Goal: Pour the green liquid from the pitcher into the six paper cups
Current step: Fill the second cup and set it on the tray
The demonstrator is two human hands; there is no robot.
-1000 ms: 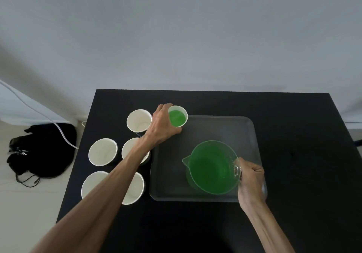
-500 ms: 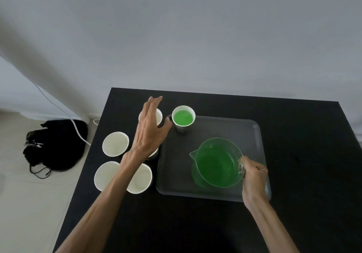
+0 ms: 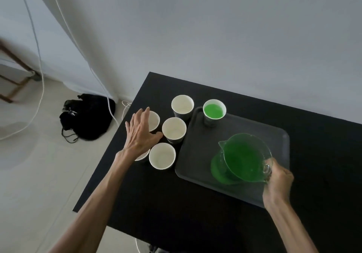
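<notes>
We see the clear pitcher (image 3: 245, 157), well filled with green liquid, standing on the near right part of a grey tray (image 3: 282, 145) on the black desk (image 3: 195, 213). Our right hand (image 3: 279, 180) is closed around its handle at the near right side. One filled cup (image 3: 214, 111) stands in the tray's far left corner. Left of the tray sit five empty cups: one far (image 3: 182, 105), one in the middle (image 3: 174, 129), one near (image 3: 162, 155), and two more partly hidden under our left hand (image 3: 140, 133), which hovers over them with fingers spread, holding nothing. A black bag (image 3: 86, 117) lies on the floor left of the desk.
</notes>
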